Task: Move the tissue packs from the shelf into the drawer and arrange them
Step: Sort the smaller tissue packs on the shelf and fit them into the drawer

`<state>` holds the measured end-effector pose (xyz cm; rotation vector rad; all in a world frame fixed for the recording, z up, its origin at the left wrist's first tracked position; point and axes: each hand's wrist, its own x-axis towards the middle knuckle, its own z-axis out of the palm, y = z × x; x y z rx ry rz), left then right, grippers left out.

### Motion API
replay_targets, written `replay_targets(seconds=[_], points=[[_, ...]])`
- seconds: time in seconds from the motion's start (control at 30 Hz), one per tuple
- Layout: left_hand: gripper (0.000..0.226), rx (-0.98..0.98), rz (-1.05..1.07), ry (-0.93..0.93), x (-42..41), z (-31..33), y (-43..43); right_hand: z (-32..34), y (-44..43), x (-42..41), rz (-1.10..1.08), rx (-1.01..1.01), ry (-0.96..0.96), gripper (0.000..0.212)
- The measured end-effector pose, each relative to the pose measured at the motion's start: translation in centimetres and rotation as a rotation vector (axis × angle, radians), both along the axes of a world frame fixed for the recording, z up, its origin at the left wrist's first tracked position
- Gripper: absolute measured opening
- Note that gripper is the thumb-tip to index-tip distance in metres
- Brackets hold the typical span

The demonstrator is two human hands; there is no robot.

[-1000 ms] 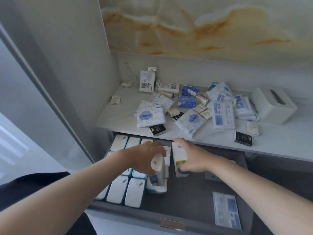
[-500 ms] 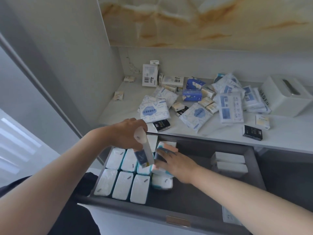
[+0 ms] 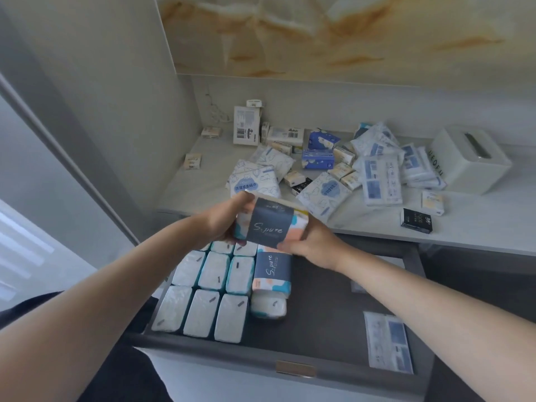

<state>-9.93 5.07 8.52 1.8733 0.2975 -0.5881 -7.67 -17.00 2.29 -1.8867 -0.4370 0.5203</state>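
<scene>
1. Big dark grey drawer (image 3: pixel 324 303), pulled open below the shelf. Its left side holds white plastic-wrapped tissue packs (image 3: pixel 214 285) standing in tight rows, three across. A second banded pack (image 3: pixel 271 269) lies flat just right of them, long axis front to back. A flat blue-and-white pack (image 3: pixel 387 342) sits alone at the right front.
2. Pale marble-look shelf (image 3: pixel 197 181) behind the drawer carries a loose heap of blue-and-white soft packs (image 3: pixel 348 169), with a white square tissue box (image 3: pixel 470 161) at the right end. Plenty left to move, I'd say.
3. Here's the one in play: the soft, pastel-printed dark-banded tissue pack (image 3: pixel 271 224), up in the air over the drawer's back left, above the rows. Its long axis runs left to right, slightly tilted.
4. The left hand (image 3: pixel 220 224) curls round its left end and the right hand (image 3: pixel 316 245) clamps its lower right corner. Both hands are on it, neither nearer.
5. The landing spot looks to be straight down, beside the lying pack. A quarter turn would likely line it up.
</scene>
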Motion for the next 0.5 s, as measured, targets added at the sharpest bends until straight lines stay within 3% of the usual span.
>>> replay_targets(seconds=[0.07, 0.13, 0.23, 0.33, 0.4, 0.5], points=[[0.064, -0.004, -0.051, 0.081, -0.1, -0.7, -0.7, 0.8, -1.2, 0.4, -0.04, 0.063, 0.079, 0.052], [0.058, 0.174, -0.2, 0.041, -0.3, -1.5, -1.6, 1.5, -3.1, 0.6, 0.001, 0.017, 0.175, 0.042], [0.029, 0.631, -0.523, -0.244, -1.0, -3.0, -2.8, 1.4, -6.0, 0.8, 0.147, -0.296, 0.211, 0.039], [0.016, 0.741, -0.802, -0.446, -2.2, -5.1, -3.9, 1.0, -6.9, 0.0, 0.274, -0.541, 0.197, 0.036], [0.035, 0.886, -0.995, -0.603, -3.2, -7.6, -4.7, 0.6, -6.7, -1.1, 0.339, -0.684, 0.145, 0.027], [0.099, 1.191, -1.139, -0.647, -4.3, -11.5, -5.3, -0.4, -5.9, -2.7, 0.425, -0.858, 0.116, 0.017]])
